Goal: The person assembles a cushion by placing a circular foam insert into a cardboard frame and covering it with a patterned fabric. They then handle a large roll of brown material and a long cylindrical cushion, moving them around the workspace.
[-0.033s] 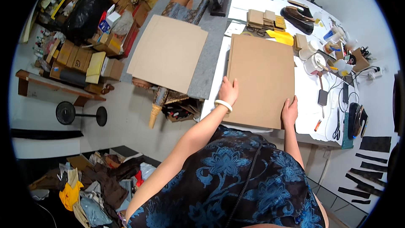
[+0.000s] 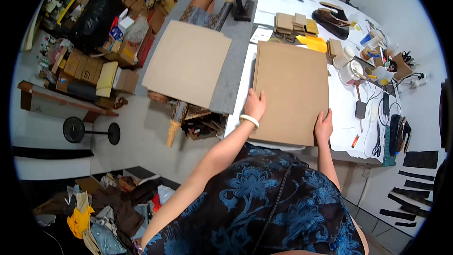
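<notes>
Left hand [image 2: 255,106] and right hand [image 2: 323,126] grasp flat, matte brown cardboard sheets [image 2: 292,82] by opposite edges, frame centre — round white tubs [image 2: 348,75] crowd bench [image 2: 343,125], upper right.

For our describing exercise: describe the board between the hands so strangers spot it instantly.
Find the white-covered table. At its near edge, the left hand and right hand flank a large brown board. It's darker than the pale boards on the grey table leftward.
</notes>
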`<move>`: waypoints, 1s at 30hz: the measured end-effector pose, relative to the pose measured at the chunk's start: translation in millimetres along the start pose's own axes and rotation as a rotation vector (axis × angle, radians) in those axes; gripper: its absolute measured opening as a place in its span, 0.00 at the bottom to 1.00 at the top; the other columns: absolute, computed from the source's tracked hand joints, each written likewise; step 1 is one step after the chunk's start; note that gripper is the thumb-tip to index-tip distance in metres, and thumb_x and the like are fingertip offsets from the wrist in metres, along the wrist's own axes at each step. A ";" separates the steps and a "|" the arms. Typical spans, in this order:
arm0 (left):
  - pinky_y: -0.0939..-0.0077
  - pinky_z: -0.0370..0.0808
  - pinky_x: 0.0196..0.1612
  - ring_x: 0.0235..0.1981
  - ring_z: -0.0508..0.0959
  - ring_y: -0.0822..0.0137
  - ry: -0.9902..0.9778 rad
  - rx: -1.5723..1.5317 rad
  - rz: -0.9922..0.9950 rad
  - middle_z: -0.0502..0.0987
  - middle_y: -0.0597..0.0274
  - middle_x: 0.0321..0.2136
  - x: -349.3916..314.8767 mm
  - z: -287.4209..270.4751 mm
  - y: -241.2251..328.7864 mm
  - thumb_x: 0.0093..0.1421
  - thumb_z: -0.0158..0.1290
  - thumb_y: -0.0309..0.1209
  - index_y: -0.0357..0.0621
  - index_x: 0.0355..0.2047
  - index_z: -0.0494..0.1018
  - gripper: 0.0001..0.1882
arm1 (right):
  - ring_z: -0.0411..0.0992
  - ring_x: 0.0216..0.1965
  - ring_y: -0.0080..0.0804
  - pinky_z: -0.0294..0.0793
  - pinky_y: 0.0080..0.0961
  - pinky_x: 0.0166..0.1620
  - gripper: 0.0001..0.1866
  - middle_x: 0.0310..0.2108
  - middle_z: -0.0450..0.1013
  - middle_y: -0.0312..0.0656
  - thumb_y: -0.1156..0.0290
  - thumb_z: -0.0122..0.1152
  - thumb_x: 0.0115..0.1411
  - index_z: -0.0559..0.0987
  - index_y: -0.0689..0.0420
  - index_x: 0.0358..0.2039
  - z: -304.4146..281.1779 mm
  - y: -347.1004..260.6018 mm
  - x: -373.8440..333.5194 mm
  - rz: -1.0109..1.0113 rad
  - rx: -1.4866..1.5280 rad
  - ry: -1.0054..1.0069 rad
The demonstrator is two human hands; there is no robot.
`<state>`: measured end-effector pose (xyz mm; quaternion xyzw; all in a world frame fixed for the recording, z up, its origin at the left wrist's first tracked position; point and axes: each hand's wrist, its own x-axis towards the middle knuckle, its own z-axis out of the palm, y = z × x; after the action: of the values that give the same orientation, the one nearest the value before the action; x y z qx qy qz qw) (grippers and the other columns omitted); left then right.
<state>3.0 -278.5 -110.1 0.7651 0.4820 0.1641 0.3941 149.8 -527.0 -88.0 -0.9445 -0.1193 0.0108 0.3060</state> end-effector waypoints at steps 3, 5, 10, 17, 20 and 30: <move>0.48 0.74 0.48 0.45 0.77 0.35 0.055 -0.036 0.032 0.76 0.33 0.43 3.0 5.9 -9.4 0.66 0.47 0.46 0.31 0.50 0.63 0.27 | 0.65 0.61 0.54 0.65 0.41 0.61 0.31 0.62 0.65 0.56 0.55 0.45 0.70 0.60 0.61 0.66 -8.1 -7.5 -1.6 0.031 0.011 -0.054; 0.49 0.73 0.51 0.47 0.76 0.35 0.044 -0.052 0.038 0.75 0.30 0.45 1.8 5.9 -10.1 0.66 0.48 0.47 0.30 0.53 0.63 0.29 | 0.64 0.62 0.53 0.65 0.41 0.62 0.31 0.63 0.63 0.55 0.56 0.45 0.70 0.60 0.62 0.66 -10.4 -6.5 -3.7 0.048 0.025 -0.070; 0.47 0.74 0.48 0.45 0.76 0.33 0.050 0.014 0.051 0.75 0.27 0.43 1.1 2.9 -10.1 0.66 0.48 0.47 0.29 0.55 0.62 0.31 | 0.65 0.61 0.54 0.66 0.42 0.61 0.31 0.63 0.64 0.56 0.57 0.47 0.69 0.60 0.61 0.66 -7.6 -3.6 -2.9 0.023 0.031 -0.045; 0.47 0.73 0.51 0.47 0.76 0.34 0.010 0.005 -0.007 0.75 0.29 0.45 -5.7 -0.3 -2.0 0.66 0.46 0.48 0.30 0.52 0.63 0.30 | 0.66 0.61 0.54 0.66 0.41 0.61 0.30 0.62 0.65 0.55 0.56 0.47 0.69 0.62 0.61 0.65 -2.7 8.3 -2.7 -0.006 0.042 0.017; 0.47 0.72 0.51 0.47 0.76 0.34 0.006 0.009 -0.010 0.74 0.29 0.45 -9.5 -3.4 0.5 0.66 0.46 0.48 0.29 0.53 0.62 0.30 | 0.66 0.61 0.54 0.66 0.41 0.61 0.30 0.62 0.66 0.55 0.56 0.47 0.69 0.62 0.61 0.65 -3.9 8.4 -3.2 -0.005 0.043 0.014; 0.44 0.74 0.47 0.43 0.77 0.33 0.031 0.029 0.017 0.75 0.29 0.40 -7.0 2.8 -3.4 0.66 0.46 0.48 0.29 0.50 0.61 0.29 | 0.68 0.59 0.56 0.68 0.42 0.59 0.29 0.60 0.67 0.56 0.57 0.48 0.68 0.63 0.61 0.65 3.7 19.8 0.2 -0.037 0.016 0.043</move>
<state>-0.7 -285.1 -113.5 0.7720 0.4841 0.1723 0.3741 154.0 -540.3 -102.5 -0.9396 -0.1301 -0.0143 0.3162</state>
